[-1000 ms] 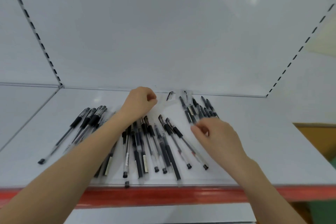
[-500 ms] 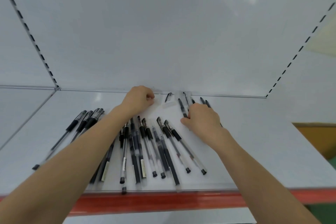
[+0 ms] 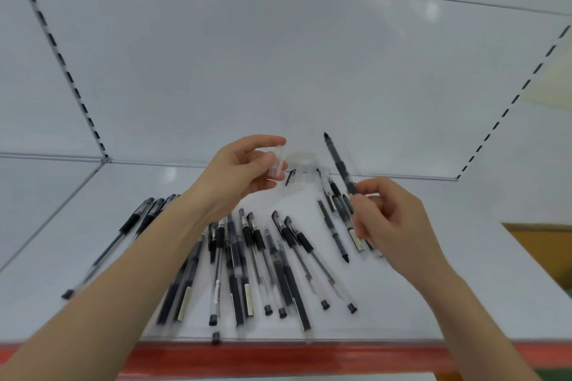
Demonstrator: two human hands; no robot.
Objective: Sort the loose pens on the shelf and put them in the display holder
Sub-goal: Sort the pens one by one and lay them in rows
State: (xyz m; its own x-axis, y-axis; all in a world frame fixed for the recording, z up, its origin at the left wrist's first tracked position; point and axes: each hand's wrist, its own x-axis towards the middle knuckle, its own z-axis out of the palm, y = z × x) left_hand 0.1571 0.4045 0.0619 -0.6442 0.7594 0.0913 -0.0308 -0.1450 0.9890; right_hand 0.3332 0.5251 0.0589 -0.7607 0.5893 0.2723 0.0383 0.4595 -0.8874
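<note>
The right hand (image 3: 393,226) pinches a slim, light, rigid black pen (image 3: 340,164) near its lower end, most of it slanting above the grip, while the left hand (image 3: 244,173) grasps a clear, slippery-looking display holder (image 3: 298,168) just beside it.

Light is bright, even and cool, falling from above; soft glare patches sit on the glossy back panel (image 3: 294,56) and the shelf (image 3: 464,303); shadows are faint; wide-angle bending curves the slotted uprights (image 3: 58,52) at both edges; motion blur smears the clear holder (image 3: 298,168) and nearest pens (image 3: 269,269).
</note>
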